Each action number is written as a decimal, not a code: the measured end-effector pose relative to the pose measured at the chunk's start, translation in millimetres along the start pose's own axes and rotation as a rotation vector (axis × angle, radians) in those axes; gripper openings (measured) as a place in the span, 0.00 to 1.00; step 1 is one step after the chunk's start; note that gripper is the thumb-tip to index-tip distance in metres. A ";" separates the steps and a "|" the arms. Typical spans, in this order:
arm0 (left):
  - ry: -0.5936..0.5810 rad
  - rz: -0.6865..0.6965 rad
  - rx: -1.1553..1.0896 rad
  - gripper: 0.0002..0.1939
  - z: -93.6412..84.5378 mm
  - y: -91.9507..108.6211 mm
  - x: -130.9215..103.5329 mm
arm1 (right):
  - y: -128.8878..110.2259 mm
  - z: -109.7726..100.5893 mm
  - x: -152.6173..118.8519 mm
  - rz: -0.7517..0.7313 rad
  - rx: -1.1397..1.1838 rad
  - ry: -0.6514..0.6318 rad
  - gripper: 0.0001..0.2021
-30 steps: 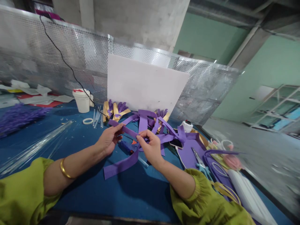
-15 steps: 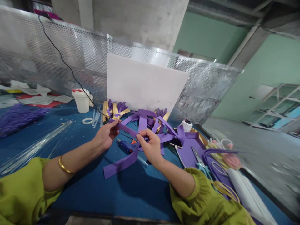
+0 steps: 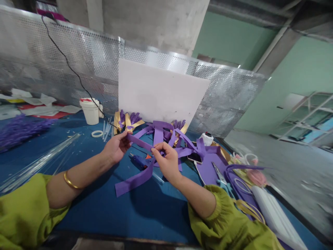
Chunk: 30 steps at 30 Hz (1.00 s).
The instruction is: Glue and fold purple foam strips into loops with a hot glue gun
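Purple ribbon strip [image 3: 140, 141] pulled out between two hands, above blue bench [image 3: 125, 218].
Far left, purple flower sprigs [image 3: 24, 133]; then left hand [image 3: 116, 147], thumb and fingertips pinched together on the strip, lower fingers loosely curled. Span runs fairly straight to the right; blue glue gun [image 3: 139, 161] lies just below it. Right hand [image 3: 168, 162] pinches between thumb and forefinger; a loose tail drops from there, curving back leftward. Scissors [image 3: 221, 177] farther right. Strip looks light, soft, limp, not fragile; likely best pinched flat at two spots, lightly tensioned against twisting.
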State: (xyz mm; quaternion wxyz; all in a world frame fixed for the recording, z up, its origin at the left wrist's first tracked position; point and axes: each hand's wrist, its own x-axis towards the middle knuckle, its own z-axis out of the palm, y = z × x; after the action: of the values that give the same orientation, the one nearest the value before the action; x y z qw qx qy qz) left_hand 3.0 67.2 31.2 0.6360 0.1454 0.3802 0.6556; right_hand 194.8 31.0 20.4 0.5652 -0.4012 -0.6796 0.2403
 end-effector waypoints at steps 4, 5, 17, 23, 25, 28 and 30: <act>-0.038 0.008 0.016 0.09 -1.0 0.5 0.6 | -0.5 -0.2 0.5 -0.007 0.005 0.010 0.09; -0.032 0.015 0.021 0.08 -1.1 0.5 0.6 | -0.7 -0.4 0.7 -0.013 0.004 0.016 0.09; -0.052 0.004 -0.021 0.15 -0.1 1.6 -1.4 | -1.4 -0.4 0.3 -0.018 0.001 0.012 0.09; -0.270 0.000 0.176 0.11 -5.1 -25.2 -19.6 | 0.2 1.3 -1.3 0.011 0.023 -0.006 0.09; -0.295 0.068 0.297 0.13 -6.8 -33.6 -24.5 | 1.7 2.4 -2.4 0.005 0.021 -0.024 0.08; -0.272 0.150 0.405 0.15 -7.3 -38.8 -29.5 | 3.8 3.6 -3.7 -0.001 0.018 -0.038 0.07; -0.267 0.147 0.438 0.16 -6.9 -38.7 -31.5 | 4.8 3.8 -4.2 0.006 0.012 -0.044 0.07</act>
State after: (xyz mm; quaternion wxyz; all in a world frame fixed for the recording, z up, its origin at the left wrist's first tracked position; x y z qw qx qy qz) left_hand 31.1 31.5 9.4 0.5846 0.3918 0.4143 0.5771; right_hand 192.6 30.8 13.2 0.5517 -0.3945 -0.6893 0.2547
